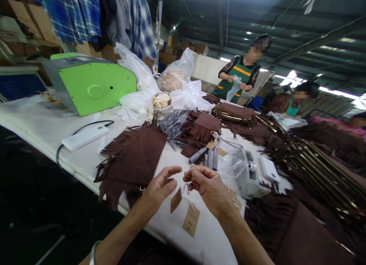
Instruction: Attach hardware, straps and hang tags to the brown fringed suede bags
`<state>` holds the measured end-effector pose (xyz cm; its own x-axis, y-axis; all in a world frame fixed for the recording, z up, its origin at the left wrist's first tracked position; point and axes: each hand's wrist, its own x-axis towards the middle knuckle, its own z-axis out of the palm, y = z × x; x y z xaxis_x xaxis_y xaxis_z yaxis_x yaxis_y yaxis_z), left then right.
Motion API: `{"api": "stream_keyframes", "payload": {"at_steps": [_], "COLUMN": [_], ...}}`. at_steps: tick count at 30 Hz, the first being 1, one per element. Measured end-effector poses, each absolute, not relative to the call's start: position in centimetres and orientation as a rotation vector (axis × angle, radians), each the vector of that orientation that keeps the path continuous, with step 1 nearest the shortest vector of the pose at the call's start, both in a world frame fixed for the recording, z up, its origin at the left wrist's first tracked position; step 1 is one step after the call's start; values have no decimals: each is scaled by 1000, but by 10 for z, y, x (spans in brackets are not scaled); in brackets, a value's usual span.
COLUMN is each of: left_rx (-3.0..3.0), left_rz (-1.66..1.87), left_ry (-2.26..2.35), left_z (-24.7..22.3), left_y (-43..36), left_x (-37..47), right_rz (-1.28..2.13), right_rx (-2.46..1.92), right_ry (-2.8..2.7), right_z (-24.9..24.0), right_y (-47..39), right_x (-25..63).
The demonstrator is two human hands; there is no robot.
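Observation:
My right hand pinches a thin cord, from which a kraft-paper tag hangs over the white table. A smaller brown tag dangles to its left, just under my fingers. Facing it from the left, my left hand has its thumb and forefinger apart, with nothing seen between them. A brown fringed suede bag lies beyond my left hand. Past my right hand are another fringed bag with tags on it and a grey-white device partly under clear plastic.
A green-and-grey machine stands on the table at the far left, near a white power strip with a black cable. Brown bags with gold frames pile up at right. A person in a green apron stands across the table.

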<state>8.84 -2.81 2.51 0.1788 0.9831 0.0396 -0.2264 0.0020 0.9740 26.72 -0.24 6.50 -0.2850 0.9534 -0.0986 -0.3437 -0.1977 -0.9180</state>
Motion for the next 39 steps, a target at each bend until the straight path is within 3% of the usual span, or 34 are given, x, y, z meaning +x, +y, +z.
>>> {"api": "stream_keyframes", "payload": {"at_steps": [5,14,26,35,39], "left_rx": [1225,1147,797,713,470], "left_rz": [1010,975,1080,1155,1135], "left_ry": [682,989,957,897,738], "left_z": [24,22,31,25,9], "left_y": [-28,-27,-28,-31,-38], "left_x": [95,95,89,90,96], "right_rz": [1792,1804,970,1014,824], "right_rx": [-856,-982,-1120,-1163,-1129], "right_ry": [-796,-759,-1852,-1906,-1892], "right_z": [67,63,50,46,43], "right_y": [0,4,-2,-1,-2], "right_x": [266,269,271,261,264]}}
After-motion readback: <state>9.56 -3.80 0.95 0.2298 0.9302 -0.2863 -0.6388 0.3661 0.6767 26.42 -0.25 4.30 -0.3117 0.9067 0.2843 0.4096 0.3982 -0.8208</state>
